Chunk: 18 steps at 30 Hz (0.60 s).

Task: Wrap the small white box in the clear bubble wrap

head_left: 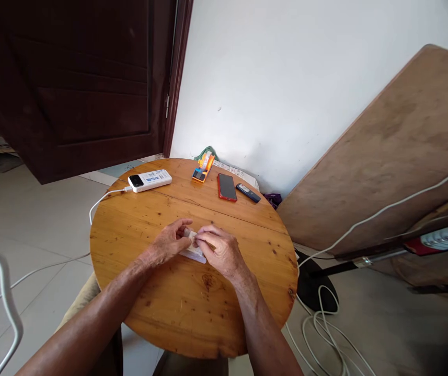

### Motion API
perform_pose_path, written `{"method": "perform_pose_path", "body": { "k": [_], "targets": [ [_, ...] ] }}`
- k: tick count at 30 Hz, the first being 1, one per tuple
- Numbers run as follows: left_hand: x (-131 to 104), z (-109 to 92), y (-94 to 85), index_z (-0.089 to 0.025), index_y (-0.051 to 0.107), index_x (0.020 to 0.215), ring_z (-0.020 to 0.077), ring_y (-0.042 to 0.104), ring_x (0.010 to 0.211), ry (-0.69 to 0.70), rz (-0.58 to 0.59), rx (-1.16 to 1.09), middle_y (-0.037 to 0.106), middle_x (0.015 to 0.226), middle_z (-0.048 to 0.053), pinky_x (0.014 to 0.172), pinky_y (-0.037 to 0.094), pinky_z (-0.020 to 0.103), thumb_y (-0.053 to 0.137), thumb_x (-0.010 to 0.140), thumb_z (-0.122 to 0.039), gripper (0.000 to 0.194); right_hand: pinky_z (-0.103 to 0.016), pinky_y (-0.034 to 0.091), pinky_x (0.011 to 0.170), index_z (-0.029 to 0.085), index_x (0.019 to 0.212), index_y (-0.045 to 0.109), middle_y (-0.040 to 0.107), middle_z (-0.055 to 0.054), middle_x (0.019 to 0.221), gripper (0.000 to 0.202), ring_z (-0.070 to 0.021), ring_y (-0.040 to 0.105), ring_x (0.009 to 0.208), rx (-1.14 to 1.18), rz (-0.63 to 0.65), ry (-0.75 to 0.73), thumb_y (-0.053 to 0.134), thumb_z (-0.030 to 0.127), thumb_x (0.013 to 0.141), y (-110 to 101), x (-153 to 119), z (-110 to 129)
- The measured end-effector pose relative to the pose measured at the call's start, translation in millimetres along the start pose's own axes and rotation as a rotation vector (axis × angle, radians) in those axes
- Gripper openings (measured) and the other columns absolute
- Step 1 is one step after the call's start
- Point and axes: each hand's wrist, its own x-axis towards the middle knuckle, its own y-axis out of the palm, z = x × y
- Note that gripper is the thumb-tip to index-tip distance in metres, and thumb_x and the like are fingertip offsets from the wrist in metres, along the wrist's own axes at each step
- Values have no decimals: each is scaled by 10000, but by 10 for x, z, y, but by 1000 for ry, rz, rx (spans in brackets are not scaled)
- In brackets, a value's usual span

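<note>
You sit at a round wooden table (161, 219) on a pale tiled floor (31, 219), facing a plain white wall (286, 78). To your left stands a dark brown panelled door (78, 83); to your right a large wooden board (396, 151) leans against the wall, with white cables (321, 324) coiled on the floor beneath it.

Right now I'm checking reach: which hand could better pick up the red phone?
Likely the right hand: the red phone lies straight beyond it, while the left hand sits farther left.
</note>
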Motion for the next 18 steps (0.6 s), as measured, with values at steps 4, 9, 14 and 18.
{"method": "perform_pose_path", "body": {
  "k": [4, 9, 14, 18],
  "targets": [
    [-11, -27, -18, -146, 518, 1190, 154, 574, 796, -1, 20, -35, 592, 859, 0, 733, 441, 285, 637, 615, -328, 615, -269, 479, 771, 242, 803, 724, 716, -24, 905, 218, -144, 658, 805, -40, -21, -25, 556, 136, 895, 9, -5, -12],
    [-18, -26, -16, -137, 519, 1192, 146, 564, 781, -10, 33, -68, 591, 861, 1, 724, 439, 278, 660, 623, -344, 622, -318, 467, 830, 233, 847, 727, 714, -40, 1010, 146, -173, 655, 900, -74, -37, -75, 598, 176, 887, -16, -7, 10],
    [-24, -37, -31, -134, 568, 1171, 141, 562, 759, 2, 53, -26, 610, 856, 2, 694, 434, 265, 648, 664, -327, 548, -372, 455, 885, 237, 880, 732, 697, -52, 1092, 149, -207, 648, 982, -45, -43, -65, 587, 203, 878, -54, -18, 10],
    [-29, -70, -27, -134, 590, 1151, 150, 582, 780, -18, 51, -2, 638, 885, 11, 720, 445, 272, 640, 673, -309, 512, -377, 466, 918, 231, 929, 707, 693, -61, 1104, 170, -210, 644, 1027, 31, -92, 10, 553, 182, 872, -87, -29, -50]
  ]
}}
